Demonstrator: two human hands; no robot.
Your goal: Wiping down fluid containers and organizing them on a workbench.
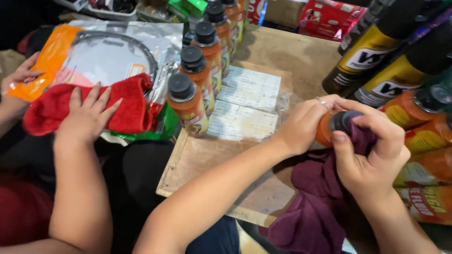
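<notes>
My left hand (301,128) grips a small orange bottle (325,131) with a black cap (344,120), lying tilted over the wooden board (197,160). My right hand (372,162) presses a maroon cloth (320,197) against the bottle's cap and neck. The cloth hangs down below both hands. Most of the bottle is hidden by my fingers and the cloth.
A row of upright orange bottles with black caps (187,106) runs along the board's left side. A co-worker's hand (87,117) rests on a red cloth (127,110) over a clear-and-orange package (94,56). Tall black-and-yellow bottles (372,56) and more orange bottles (423,136) lie at right. Paper sheets in plastic (245,103) lie on the board.
</notes>
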